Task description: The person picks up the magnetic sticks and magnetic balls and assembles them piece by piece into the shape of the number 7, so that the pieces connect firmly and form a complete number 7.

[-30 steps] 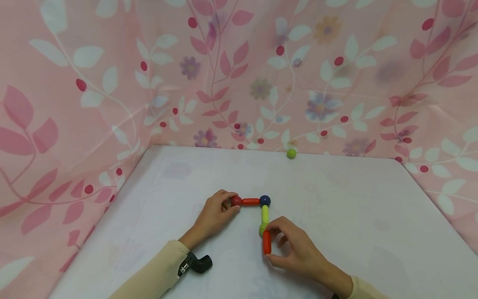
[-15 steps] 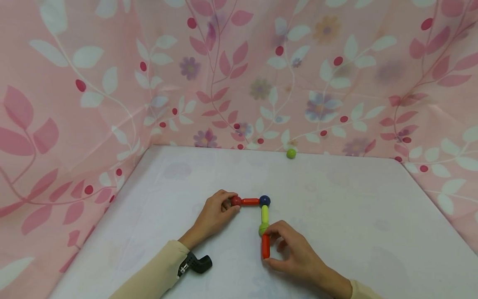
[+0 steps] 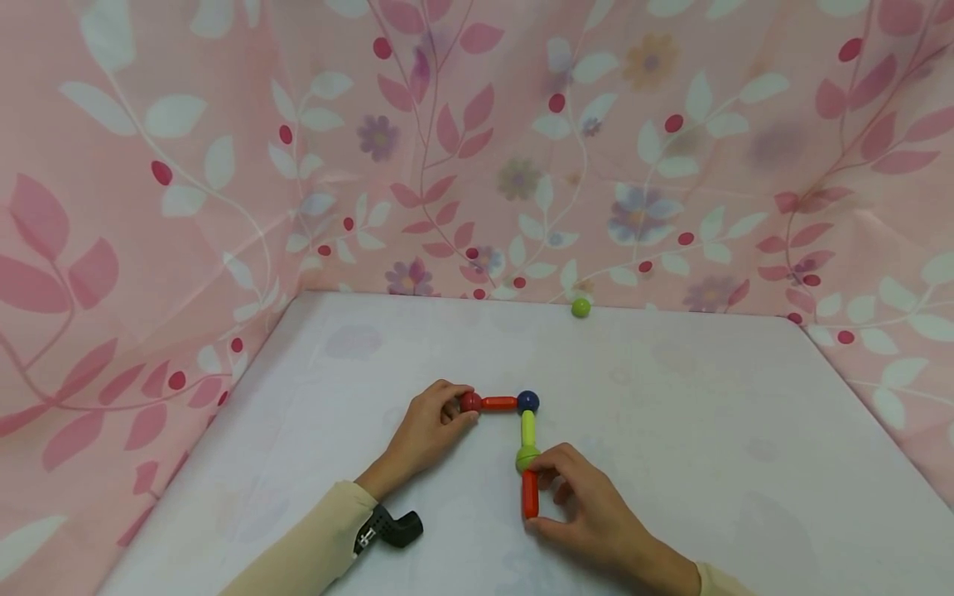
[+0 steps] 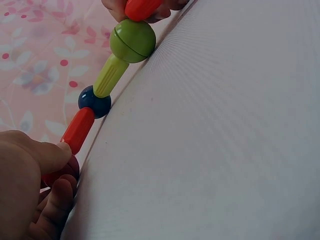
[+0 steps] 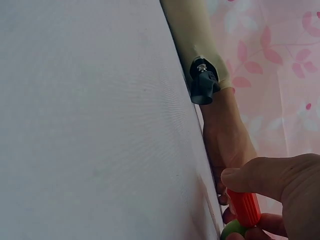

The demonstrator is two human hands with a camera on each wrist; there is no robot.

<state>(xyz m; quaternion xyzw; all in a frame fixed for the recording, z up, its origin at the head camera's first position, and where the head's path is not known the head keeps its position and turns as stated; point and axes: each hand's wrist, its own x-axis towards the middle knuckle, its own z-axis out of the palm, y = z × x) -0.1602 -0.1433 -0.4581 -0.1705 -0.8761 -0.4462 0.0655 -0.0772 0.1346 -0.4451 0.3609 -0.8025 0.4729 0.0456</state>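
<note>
A chain of toy rods and balls, apparently a magnetic building set, lies on the white table. My left hand [image 3: 425, 430] pinches the red ball [image 3: 471, 402] at its left end. From there a red rod [image 3: 499, 403] runs to a dark blue ball [image 3: 527, 401]. A yellow-green rod [image 3: 528, 429] turns toward the front and meets a green ball [image 3: 525, 459]. Between thumb and fingers, my right hand [image 3: 596, 509] grips a second red rod [image 3: 530, 497], its far end right at the green ball. In the left wrist view this second red rod [image 4: 142, 7] overlaps the top of the green ball [image 4: 133, 42].
Near the back edge of the table [image 3: 708, 414] sits a loose lime-green ball [image 3: 581, 308]. Pink floral cloth [image 3: 477, 149] hangs behind and at the sides. A black wrist device [image 3: 402, 528] sticks out from the left sleeve [image 3: 313, 538].
My right hand has drawn slightly toward the front with its red rod, which now stands more in line below the green ball. The left hand stays on the red ball.
</note>
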